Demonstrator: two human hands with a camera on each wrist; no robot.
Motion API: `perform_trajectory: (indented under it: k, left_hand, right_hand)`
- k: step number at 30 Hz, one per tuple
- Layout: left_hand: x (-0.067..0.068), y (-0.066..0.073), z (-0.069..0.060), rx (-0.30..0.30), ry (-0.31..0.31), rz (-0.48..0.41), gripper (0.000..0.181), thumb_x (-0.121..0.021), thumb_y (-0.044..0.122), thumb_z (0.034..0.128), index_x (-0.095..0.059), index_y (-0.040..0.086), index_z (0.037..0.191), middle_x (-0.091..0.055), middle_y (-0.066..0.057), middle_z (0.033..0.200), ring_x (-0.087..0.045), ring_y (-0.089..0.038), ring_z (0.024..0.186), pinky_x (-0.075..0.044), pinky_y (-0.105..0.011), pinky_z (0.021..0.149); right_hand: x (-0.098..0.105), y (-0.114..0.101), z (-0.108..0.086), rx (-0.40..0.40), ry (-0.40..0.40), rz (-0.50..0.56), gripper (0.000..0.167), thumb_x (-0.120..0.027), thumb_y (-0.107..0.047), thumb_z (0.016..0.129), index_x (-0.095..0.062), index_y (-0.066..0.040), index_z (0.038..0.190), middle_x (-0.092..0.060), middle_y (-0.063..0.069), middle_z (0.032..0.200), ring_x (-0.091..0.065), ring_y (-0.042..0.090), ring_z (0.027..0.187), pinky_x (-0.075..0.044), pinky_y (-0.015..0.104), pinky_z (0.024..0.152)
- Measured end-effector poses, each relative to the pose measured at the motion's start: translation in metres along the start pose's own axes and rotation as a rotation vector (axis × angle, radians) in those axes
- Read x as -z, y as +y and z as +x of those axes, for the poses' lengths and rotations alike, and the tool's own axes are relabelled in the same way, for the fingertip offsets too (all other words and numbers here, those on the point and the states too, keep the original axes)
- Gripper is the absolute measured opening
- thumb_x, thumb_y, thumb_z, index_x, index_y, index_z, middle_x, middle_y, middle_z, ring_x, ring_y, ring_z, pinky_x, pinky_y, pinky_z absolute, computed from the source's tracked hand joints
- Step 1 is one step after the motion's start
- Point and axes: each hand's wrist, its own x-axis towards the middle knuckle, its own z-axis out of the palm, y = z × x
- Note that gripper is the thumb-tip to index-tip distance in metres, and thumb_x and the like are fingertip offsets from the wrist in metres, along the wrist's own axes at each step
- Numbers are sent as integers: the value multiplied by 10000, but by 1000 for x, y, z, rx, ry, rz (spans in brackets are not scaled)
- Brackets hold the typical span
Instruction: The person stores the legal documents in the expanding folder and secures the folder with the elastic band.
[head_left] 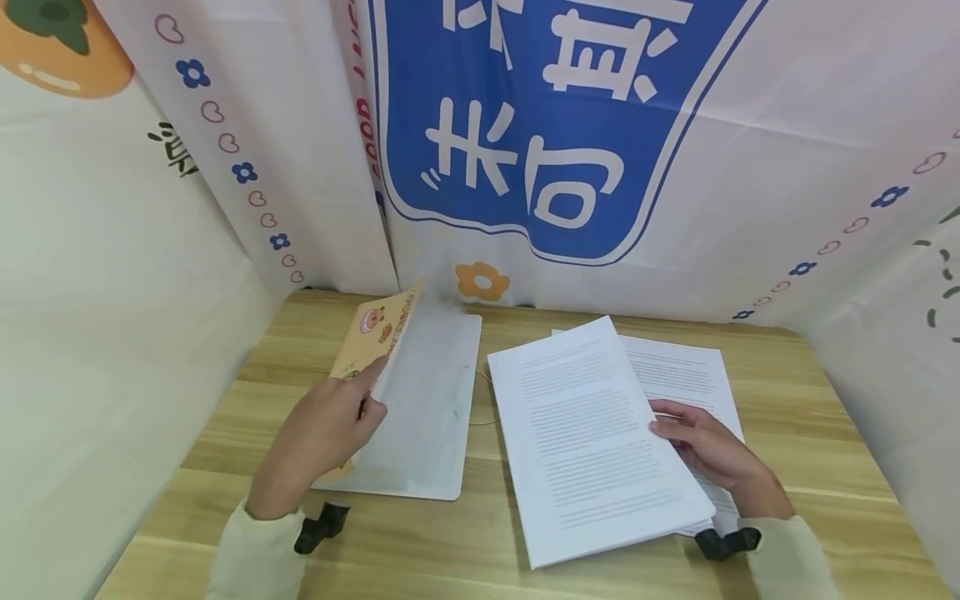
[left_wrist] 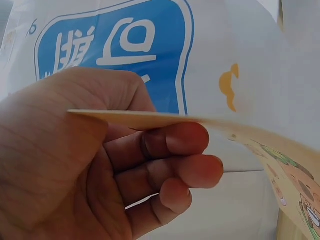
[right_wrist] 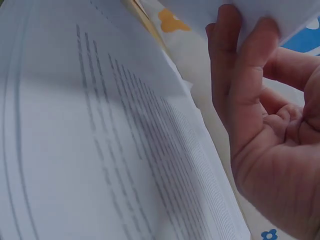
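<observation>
On the left side of the table lies a folder with an orange, cartoon-printed cover (head_left: 375, 329) and a pale inside (head_left: 427, 417). My left hand (head_left: 318, 437) pinches the raised edge of that cover; in the left wrist view the cover (left_wrist: 150, 119) runs between thumb and curled fingers. A stack of printed paper (head_left: 592, 450) is held tilted by my right hand (head_left: 708, 446), thumb on top at its right edge. Under and behind it lie more printed sheets (head_left: 678, 367). In the right wrist view, my fingers (right_wrist: 245, 85) press against white paper beside a large printed page (right_wrist: 115, 130).
A thin cord loop (head_left: 486, 400) sticks out at the folder's right side. The wood-grain table (head_left: 375, 550) ends at a white printed curtain (head_left: 330, 167) behind, with cloth walls left and right. Black straps (head_left: 322, 527) hang at both wrists.
</observation>
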Motion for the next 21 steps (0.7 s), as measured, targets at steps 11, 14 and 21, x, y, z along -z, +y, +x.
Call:
perform_trajectory:
  k: [11, 14, 21]
  left_hand:
    - [0, -4, -2, -31, 21, -36, 576, -524, -1, 884, -509, -98, 1451, -284, 155, 523, -192, 41, 428, -208, -189, 407]
    - [0, -5, -2, -33, 26, -35, 569, -527, 3, 887, -509, -107, 1445, -284, 158, 521, -187, 48, 426, -207, -183, 403]
    - [3, -6, -2, -29, 24, -29, 566, -523, 4, 896, -506, -100, 1452, -279, 155, 523, -191, 34, 432, -212, -189, 416]
  right_hand:
    - [-17, 3, 20, -14, -32, 7, 330, -521, -54, 1051, -611, -68, 1369, -724, 94, 1151, -715, 218, 975, -588, 358, 796]
    - [-22, 3, 25, -20, -46, 7, 347, -525, -52, 1047, -584, -25, 1388, -724, 104, 1145, -719, 227, 968, -591, 365, 792]
    - [-30, 4, 33, -28, -51, 26, 332, -526, -34, 1038, -582, -6, 1364, -726, 104, 1130, -719, 220, 954, -589, 355, 782]
